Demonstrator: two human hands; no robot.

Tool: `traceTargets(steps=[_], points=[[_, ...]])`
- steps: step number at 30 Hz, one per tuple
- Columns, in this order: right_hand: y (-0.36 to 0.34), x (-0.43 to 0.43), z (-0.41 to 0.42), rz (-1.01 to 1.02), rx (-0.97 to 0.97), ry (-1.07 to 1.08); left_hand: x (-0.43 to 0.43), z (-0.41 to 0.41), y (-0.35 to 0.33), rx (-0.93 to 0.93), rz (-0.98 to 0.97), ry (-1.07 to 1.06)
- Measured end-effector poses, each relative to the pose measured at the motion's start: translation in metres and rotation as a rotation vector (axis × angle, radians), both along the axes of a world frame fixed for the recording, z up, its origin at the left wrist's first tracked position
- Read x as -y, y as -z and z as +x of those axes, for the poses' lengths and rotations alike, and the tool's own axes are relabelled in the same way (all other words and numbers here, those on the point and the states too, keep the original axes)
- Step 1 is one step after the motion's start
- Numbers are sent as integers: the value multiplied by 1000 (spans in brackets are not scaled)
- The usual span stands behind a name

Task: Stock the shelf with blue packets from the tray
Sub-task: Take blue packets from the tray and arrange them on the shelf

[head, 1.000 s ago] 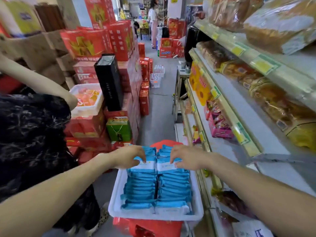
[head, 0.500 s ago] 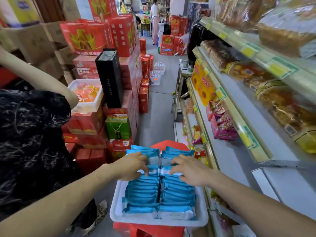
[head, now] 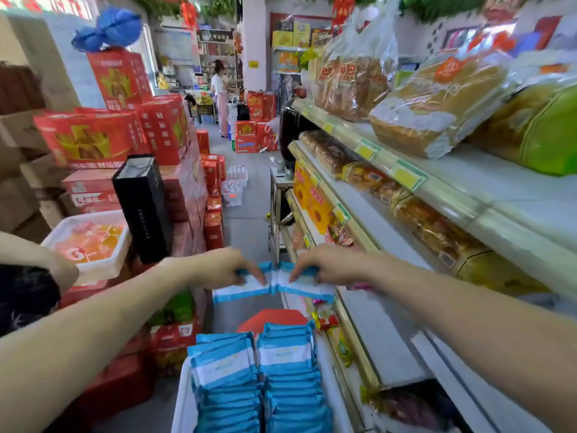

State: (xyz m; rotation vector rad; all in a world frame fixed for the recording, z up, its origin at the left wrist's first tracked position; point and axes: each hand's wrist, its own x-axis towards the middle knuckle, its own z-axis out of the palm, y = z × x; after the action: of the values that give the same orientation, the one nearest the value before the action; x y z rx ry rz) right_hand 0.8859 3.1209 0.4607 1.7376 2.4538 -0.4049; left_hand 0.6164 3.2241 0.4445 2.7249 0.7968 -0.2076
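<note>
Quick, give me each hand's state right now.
Left hand: grips the left blue packets.
Right hand: grips the right blue packets.

Blue-and-white packets [head: 256, 376] in a white tray [head: 184, 404], red cartons [head: 93, 139] upper left, black box [head: 143, 207], yellow shelf tags [head: 406, 176]

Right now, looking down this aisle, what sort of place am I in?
Most likely a small grocery shop: shelves with yellow price labels carry bagged bread, red gift boxes are stacked along the aisle, and a white tray holds blue packets.
</note>
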Motion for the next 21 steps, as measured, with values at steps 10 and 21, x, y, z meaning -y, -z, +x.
traceTargets(steps=[10, 21], points=[[-264, 104, 118, 337, -164, 328, 18, 177, -264, 313, 205, 356], [-306, 419, 296, 516, -142, 979, 176, 355, -312, 584, 95, 822]])
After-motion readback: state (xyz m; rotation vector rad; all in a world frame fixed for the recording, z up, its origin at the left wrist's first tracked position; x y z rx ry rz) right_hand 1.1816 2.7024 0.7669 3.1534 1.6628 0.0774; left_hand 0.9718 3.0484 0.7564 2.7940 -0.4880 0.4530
